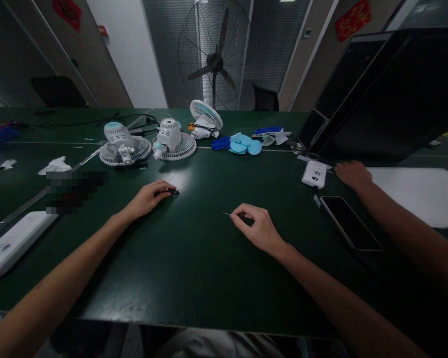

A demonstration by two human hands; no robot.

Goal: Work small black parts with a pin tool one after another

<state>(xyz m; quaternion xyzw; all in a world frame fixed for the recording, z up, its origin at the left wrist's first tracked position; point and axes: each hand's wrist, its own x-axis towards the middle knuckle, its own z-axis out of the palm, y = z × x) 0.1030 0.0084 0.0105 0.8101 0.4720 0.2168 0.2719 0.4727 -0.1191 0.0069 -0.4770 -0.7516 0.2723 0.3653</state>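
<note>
My left hand [149,199] is closed in a pinch low over the green table [194,278]. A small black piece [175,192] pokes out past its fingertips; its kind I cannot make out. Thumb and forefinger of my right hand [257,226] press together on a thin, pin-like metal piece [226,213], which points left toward the other hand. The two hands are apart, with bare tabletop between them. Beyond them lie two white fan heads [125,149] [177,145] with their grilles down, and a third white fan [206,119] is tilted up.
Blue fan blades [245,143] and blue gloves [221,143] lie at the back. To the right are a white power bank [314,174], a phone [351,223], another person's hand [354,174], white paper [418,194] and a large monitor [388,94]. A white device [17,243] sits left.
</note>
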